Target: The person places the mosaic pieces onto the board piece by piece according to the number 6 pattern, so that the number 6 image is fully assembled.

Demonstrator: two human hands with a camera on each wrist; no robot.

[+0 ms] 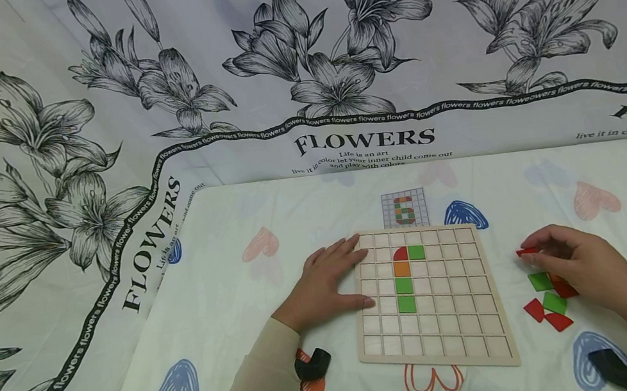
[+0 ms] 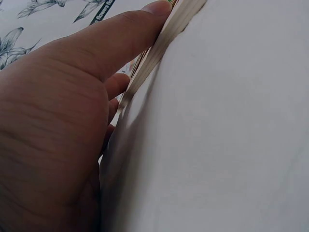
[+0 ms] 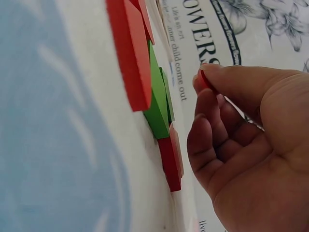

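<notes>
A wooden grid board (image 1: 445, 335) lies on the cloth, with a red rounded piece (image 1: 400, 254), an orange square (image 1: 401, 269) and several green squares (image 1: 406, 304) in its cells. My left hand (image 1: 324, 284) rests along the board's left edge, thumb and fingers touching the rim, as the left wrist view also shows. To the right of the board, my right hand (image 1: 580, 268) pinches a small red piece (image 1: 526, 251) between thumb and fingertips, raised over loose pieces. In the right wrist view that red piece (image 3: 203, 79) is partly hidden by the fingers.
Loose red pieces (image 1: 559, 322) and green pieces (image 1: 555, 303) lie below the right hand, with an orange piece partly covered by it. A pattern card (image 1: 405, 209) showing a coloured figure on a grid sits behind the board. Black straps (image 1: 313, 364) are at both wrists.
</notes>
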